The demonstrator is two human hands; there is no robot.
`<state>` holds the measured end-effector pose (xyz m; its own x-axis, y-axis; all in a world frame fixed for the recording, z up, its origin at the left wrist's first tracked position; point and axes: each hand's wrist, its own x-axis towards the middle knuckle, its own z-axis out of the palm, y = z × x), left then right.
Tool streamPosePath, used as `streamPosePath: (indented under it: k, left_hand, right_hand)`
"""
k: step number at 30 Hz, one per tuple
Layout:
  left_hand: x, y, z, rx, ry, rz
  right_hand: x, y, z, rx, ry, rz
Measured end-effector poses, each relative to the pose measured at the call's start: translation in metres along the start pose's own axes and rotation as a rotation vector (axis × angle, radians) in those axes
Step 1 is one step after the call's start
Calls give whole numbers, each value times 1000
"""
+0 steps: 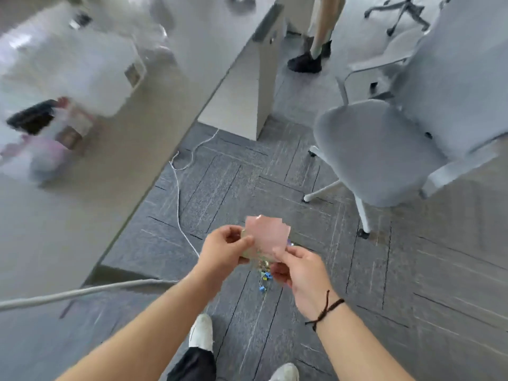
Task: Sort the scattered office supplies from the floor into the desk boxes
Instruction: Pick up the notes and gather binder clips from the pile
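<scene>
Head view: left hand (228, 247) and right hand (298, 269) together pinch pink sticky notes (268, 235); the boxes (55, 127) on the table (115, 166) lie at ten o'clock, nearer the left hand.

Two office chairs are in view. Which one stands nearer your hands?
The grey chair with the padded seat on the right, just beyond the right hand. The other chair shows only its wheeled base at the top edge.

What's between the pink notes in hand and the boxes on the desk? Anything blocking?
Nothing visible. Both the left hand and right hand hold the pink notes above the carpet; the desk edge lies open to the left, and its blurred boxes sit further back.
</scene>
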<state>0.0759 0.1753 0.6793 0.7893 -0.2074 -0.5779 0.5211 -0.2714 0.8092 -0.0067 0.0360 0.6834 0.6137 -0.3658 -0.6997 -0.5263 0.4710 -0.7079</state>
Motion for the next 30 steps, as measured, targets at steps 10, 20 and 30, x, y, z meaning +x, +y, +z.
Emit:
streamPosePath:
  k: [10,20,30]
  left_hand:
    - [-94,118,-95,-264,281,34]
    - [-19,152,-246,-523,508,42]
    - [60,142,-400,-605,776,-74]
  right_hand:
    - [-94,-128,113,-354,-193,-182]
    - [-40,-159,324,-568,-349,-211]
    - [36,-150,534,-889,-513,-266]
